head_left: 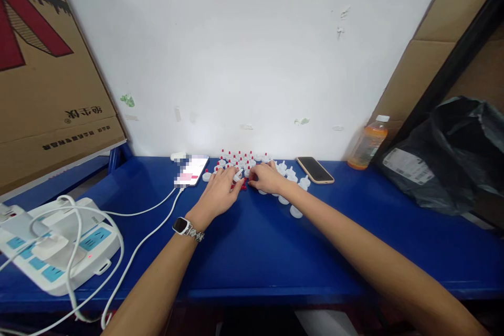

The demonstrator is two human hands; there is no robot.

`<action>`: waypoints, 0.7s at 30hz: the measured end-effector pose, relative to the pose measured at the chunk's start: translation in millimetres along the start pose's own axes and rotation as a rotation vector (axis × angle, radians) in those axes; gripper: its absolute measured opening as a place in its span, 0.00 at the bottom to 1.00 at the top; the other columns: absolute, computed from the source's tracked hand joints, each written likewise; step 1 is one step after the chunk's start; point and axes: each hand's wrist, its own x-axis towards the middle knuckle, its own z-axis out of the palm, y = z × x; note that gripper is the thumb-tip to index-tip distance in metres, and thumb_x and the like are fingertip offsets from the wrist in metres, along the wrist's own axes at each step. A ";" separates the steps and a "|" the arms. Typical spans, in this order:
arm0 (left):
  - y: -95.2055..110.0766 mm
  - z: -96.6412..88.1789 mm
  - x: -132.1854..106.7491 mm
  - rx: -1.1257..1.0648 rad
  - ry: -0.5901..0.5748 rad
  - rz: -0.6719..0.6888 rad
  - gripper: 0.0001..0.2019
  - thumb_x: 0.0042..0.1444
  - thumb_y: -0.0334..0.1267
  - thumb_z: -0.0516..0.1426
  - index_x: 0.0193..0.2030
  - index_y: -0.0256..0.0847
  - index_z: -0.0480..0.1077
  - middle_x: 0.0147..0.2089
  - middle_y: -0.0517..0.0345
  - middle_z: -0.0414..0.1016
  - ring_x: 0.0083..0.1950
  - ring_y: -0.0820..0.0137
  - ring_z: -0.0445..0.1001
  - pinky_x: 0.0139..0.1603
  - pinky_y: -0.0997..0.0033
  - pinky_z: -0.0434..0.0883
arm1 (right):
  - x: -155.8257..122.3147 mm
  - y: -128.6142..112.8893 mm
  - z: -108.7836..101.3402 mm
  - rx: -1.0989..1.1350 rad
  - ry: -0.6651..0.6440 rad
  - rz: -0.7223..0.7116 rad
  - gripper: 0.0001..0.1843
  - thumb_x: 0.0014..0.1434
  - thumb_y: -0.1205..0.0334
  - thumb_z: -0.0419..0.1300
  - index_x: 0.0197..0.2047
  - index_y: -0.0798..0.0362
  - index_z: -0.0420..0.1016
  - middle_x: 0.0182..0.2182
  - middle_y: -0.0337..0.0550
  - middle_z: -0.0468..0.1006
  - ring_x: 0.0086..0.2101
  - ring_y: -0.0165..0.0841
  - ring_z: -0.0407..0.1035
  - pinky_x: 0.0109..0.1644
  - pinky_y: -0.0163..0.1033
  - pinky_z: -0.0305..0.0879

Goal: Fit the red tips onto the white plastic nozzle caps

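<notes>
Caps (240, 160): small, light, rigid; pinch at rim. Left hand (218, 189) apparently pinches one; right hand (268, 178) curled, grasp unclear.

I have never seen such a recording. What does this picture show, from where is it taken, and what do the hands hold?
There is no machine here: a person works with two bare hands. The one picture comes from a camera worn on that person's head, looking forward and down. The left hand, wearing a wristwatch, and the right hand meet at a cluster of small white plastic caps, many with red tips, beside a few loose red pieces. Whether either hand pinches a piece is too small to tell. Everything lies on a blue table. Next to the caps are a lit phone on a white cable and a dark phone. Farther off are an orange drink bottle, a black plastic bag, a white power strip and a cardboard box.
</notes>
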 end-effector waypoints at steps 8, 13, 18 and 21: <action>4.9 -0.6 -0.5 0.007 0.012 0.013 0.13 0.69 0.46 0.45 0.47 0.42 0.64 0.44 0.51 0.73 0.47 0.58 0.68 0.48 0.56 0.67 | -18.3 4.4 -14.5 0.549 0.264 0.037 0.04 0.56 0.63 0.60 0.35 0.54 0.75 0.30 0.42 0.80 0.31 0.31 0.72 0.38 0.36 0.63; 12.3 1.5 -1.1 -0.103 0.022 0.065 0.14 0.69 0.47 0.46 0.49 0.42 0.64 0.46 0.50 0.71 0.49 0.58 0.68 0.51 0.54 0.68 | -39.4 -6.0 -19.4 1.071 0.359 0.122 0.15 0.52 0.50 0.67 0.34 0.54 0.75 0.29 0.42 0.80 0.30 0.31 0.72 0.35 0.36 0.65; 25.2 -0.8 -3.3 -0.145 0.002 0.135 0.12 0.69 0.45 0.46 0.50 0.42 0.64 0.43 0.51 0.70 0.47 0.60 0.68 0.50 0.55 0.69 | -50.4 -16.6 -18.9 1.264 0.334 0.147 0.19 0.49 0.47 0.70 0.32 0.54 0.76 0.26 0.39 0.78 0.26 0.28 0.69 0.32 0.35 0.63; 28.3 -2.3 -5.0 -0.158 -0.018 0.165 0.14 0.69 0.45 0.46 0.53 0.41 0.64 0.43 0.51 0.70 0.47 0.60 0.69 0.50 0.56 0.69 | -51.4 -19.2 -18.2 1.316 0.300 0.120 0.19 0.48 0.47 0.71 0.30 0.53 0.75 0.24 0.38 0.77 0.25 0.27 0.67 0.31 0.35 0.62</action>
